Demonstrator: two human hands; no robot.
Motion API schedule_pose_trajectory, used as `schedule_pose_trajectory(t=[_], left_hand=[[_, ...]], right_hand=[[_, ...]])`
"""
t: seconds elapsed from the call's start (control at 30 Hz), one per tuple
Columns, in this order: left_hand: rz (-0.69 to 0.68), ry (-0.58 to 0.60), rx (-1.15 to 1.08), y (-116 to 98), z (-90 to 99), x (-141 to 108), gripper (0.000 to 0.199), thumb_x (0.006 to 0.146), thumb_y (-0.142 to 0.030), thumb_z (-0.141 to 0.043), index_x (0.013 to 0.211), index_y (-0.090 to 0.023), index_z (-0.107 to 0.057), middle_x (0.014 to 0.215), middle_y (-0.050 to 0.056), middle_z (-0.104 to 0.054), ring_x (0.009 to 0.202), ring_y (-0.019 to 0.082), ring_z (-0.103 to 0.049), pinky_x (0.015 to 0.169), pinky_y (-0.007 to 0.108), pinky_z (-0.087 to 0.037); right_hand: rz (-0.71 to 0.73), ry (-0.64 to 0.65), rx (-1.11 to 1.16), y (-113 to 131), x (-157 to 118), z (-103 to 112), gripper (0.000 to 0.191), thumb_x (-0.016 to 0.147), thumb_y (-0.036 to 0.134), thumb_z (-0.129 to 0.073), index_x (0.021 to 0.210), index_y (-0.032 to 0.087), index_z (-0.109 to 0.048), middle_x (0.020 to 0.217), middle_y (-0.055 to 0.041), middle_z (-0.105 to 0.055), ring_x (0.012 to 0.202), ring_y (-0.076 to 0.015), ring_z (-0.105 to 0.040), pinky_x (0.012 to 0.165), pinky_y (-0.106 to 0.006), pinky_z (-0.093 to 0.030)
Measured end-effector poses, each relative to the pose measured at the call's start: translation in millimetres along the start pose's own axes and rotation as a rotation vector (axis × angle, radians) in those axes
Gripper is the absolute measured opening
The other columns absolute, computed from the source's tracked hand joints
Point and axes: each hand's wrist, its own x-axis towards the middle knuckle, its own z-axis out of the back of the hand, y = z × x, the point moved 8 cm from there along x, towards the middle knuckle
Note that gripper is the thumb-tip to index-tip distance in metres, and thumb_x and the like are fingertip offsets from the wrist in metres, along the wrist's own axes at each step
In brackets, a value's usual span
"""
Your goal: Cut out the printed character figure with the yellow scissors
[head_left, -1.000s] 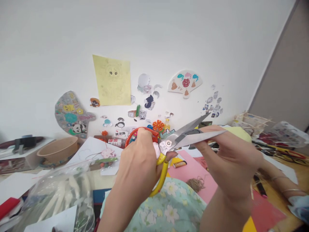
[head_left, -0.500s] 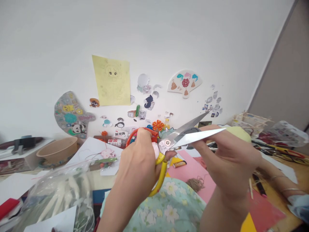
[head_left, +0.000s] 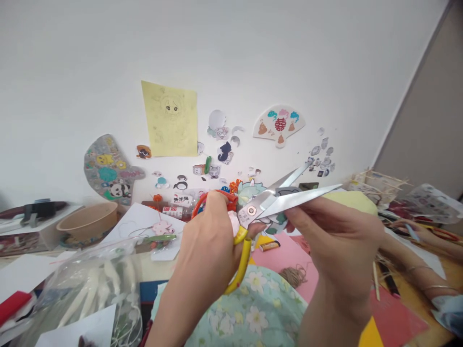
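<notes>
My left hand (head_left: pixel 211 241) is wrapped round a pair of scissors (head_left: pixel 252 210) with a yellow handle loop and a red one. Their blades stand apart and point up to the right. My right hand (head_left: pixel 336 236) pinches a paper cutout (head_left: pixel 252 189) of a pale green cartoon figure with grey parts. The blades cross in front of the cutout and hide part of it, so I cannot tell whether they touch its edge. Something pale pink (head_left: pixel 234 222) shows beside my left fingers; what it is stays unclear.
A floral green cloth (head_left: pixel 253 303) lies below my hands, near a twine ball (head_left: pixel 293 275) on pink paper. At left are a plastic bag (head_left: pixel 90 294) and a tan bowl (head_left: pixel 87 219). Another person's arm (head_left: pixel 408 260) rests at right; a hand (head_left: pixel 423 236) there holds something pale blue.
More of the cutout now shows above and below the blades. The scissors have shifted only slightly. At right, a hand with a pale blue thing has come into view.
</notes>
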Motion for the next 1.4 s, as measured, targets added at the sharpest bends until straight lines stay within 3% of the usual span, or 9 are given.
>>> schedule_pose_trajectory(t=[0.2, 0.47, 0.7, 0.87, 1.4], left_hand=[[0.034, 0.044, -0.024, 5, -2.5, 0, 0.045, 0.101, -0.067, -0.025, 0.105, -0.023, -0.034, 0.078, 0.002, -0.059, 0.056, 0.023, -0.058, 0.048, 0.030, -0.035], [0.028, 0.124, -0.004, 6, -8.6, 0, 0.055, 0.099, -0.071, -0.013, 0.110, -0.021, -0.034, 0.080, 0.002, -0.057, 0.058, 0.024, -0.061, 0.050, 0.032, -0.035], [0.053, 0.144, -0.035, 7, -10.2, 0, 0.052, 0.100, -0.069, -0.015, 0.108, -0.021, -0.034, 0.075, 0.001, -0.054, 0.056, 0.024, -0.059, 0.050, 0.032, -0.037], [0.093, 0.162, -0.092, 8, -10.3, 0, 0.051, 0.099, -0.070, -0.021, 0.106, -0.022, -0.035, 0.073, 0.000, -0.055, 0.057, 0.025, -0.058, 0.051, 0.033, -0.039], [0.084, 0.101, -0.120, 9, -4.4, -2, 0.049, 0.098, -0.069, -0.035, 0.110, -0.021, -0.036, 0.085, 0.006, -0.065, 0.067, 0.027, -0.067, 0.054, 0.034, -0.044]], right_hand=[[-0.026, -0.053, 0.085, -5, -1, -2, 0.019, 0.086, 0.014, -0.073, 0.091, 0.030, -0.080, 0.073, 0.0069, -0.075, 0.063, -0.0090, -0.065, 0.058, -0.019, -0.054], [-0.005, -0.097, 0.076, -5, 0, 0, 0.024, 0.082, 0.008, -0.074, 0.088, 0.030, -0.080, 0.073, 0.0090, -0.076, 0.063, -0.0075, -0.068, 0.057, -0.016, -0.055], [0.006, -0.108, 0.098, -1, 0, -3, 0.022, 0.084, 0.008, -0.073, 0.087, 0.028, -0.081, 0.069, 0.0078, -0.073, 0.063, -0.0080, -0.065, 0.062, -0.018, -0.055], [0.004, -0.121, 0.129, -1, 0, -6, 0.018, 0.083, 0.009, -0.074, 0.083, 0.026, -0.081, 0.066, 0.0053, -0.071, 0.059, -0.0093, -0.061, 0.055, -0.021, -0.051], [-0.029, -0.082, 0.274, -8, 2, -11, 0.017, 0.082, 0.009, -0.074, 0.079, 0.024, -0.079, 0.066, 0.0025, -0.071, 0.062, -0.0124, -0.065, 0.056, -0.023, -0.054]])
